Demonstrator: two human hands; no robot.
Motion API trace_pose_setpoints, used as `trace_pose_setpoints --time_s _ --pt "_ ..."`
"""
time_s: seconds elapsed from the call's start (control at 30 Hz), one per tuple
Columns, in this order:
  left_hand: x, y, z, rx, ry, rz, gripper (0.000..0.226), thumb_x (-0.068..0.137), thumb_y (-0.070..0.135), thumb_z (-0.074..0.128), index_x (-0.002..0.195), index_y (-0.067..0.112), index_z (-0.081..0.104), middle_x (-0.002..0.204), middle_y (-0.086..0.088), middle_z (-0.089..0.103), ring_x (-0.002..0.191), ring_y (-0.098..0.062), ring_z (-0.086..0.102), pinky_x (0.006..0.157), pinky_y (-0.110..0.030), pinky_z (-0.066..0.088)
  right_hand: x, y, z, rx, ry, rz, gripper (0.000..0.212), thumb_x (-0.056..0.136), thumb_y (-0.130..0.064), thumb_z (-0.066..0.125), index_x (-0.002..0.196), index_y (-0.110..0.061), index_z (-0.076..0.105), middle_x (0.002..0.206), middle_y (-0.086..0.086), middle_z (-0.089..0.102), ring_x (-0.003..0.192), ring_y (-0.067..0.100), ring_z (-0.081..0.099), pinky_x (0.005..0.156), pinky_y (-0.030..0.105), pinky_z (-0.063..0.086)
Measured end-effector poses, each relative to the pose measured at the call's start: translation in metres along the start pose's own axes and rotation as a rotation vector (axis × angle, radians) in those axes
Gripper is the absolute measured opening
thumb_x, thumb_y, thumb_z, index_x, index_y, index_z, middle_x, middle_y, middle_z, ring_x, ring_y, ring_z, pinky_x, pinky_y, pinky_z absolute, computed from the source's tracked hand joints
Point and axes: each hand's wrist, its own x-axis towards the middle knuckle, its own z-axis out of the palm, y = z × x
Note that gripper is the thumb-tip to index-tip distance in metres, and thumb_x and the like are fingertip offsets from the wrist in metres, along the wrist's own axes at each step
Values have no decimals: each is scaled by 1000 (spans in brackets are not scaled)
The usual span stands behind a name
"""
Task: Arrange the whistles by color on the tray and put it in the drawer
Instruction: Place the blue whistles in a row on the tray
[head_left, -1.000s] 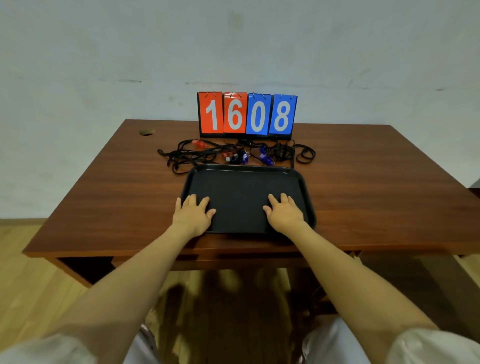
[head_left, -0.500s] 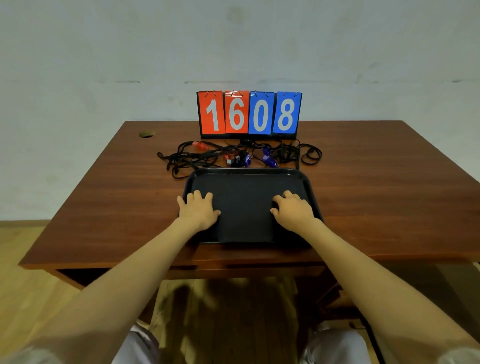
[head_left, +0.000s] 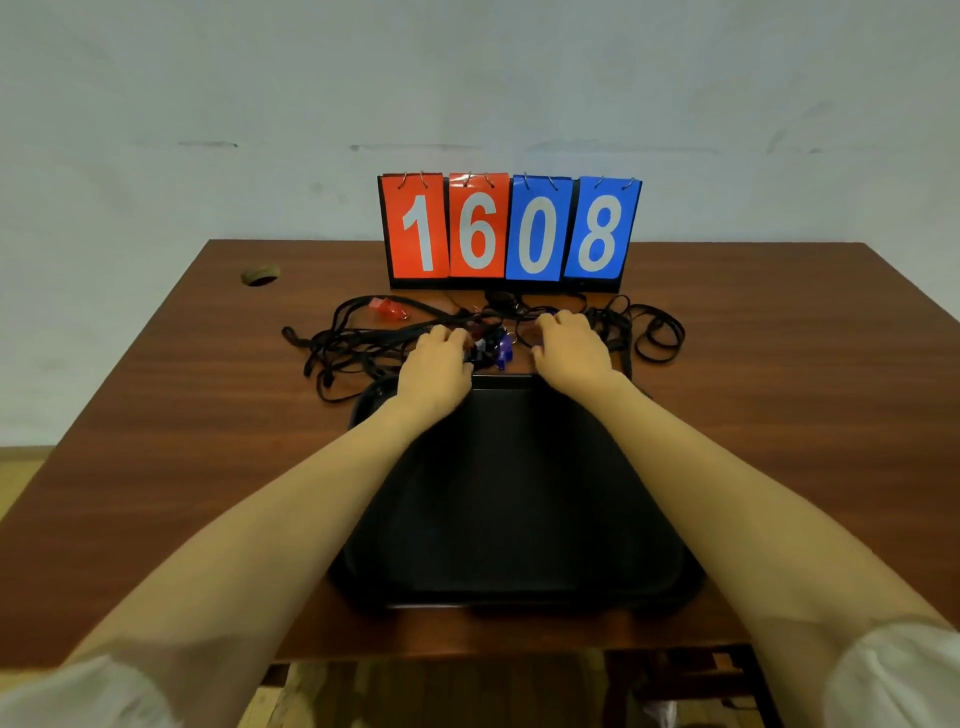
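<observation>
A black tray (head_left: 519, 519) lies on the wooden desk right in front of me, with nothing on its bare middle. Just beyond its far rim sits a tangle of black lanyards (head_left: 655, 338) with whistles in it: a red whistle (head_left: 387, 307) at the left, a blue whistle (head_left: 503, 349) and a dark one in the middle. My left hand (head_left: 434, 364) reaches over the tray's far rim into the pile beside the blue whistle, fingers bent down. My right hand (head_left: 571, 348) rests on the cords right of it, fingertips hidden among them.
A flip scoreboard (head_left: 511, 228) reading 1608 stands behind the pile near the desk's back edge, against a white wall. A round cable hole (head_left: 260, 274) is at the back left. Bare desk surface (head_left: 779, 395) lies either side of the tray.
Both hands left the tray's near part and reached forward over it into the whistle pile. My head moved closer and lower, so the tray now looks larger.
</observation>
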Motion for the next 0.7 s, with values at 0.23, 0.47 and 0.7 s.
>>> trace_pose_setpoints --time_s 0.23,0.47,0.7 --pt "22 25 23 106 66 191 38 96 27 47 131 14 50 128 -8 53 118 -25 46 98 -37 37 17 18 16 -93 -99 115 41 95 -15 50 134 -6 41 131 16 49 121 34 47 93 42 44" --pt "35 43 28 279 -64 27 42 91 24 48 131 13 41 123 -10 59 122 -31 43 108 -46 22 11 18 22 -117 -32 131 36 94 -16 52 129 -9 46 128 13 53 119 32 51 100 45 38" --pt "51 52 30 253 -66 -79 47 91 44 49 127 14 48 126 -10 58 124 -32 44 109 -50 19 14 16 16 -24 -25 189 28 94 -11 47 121 -12 55 123 11 58 114 30 55 99 43 38"
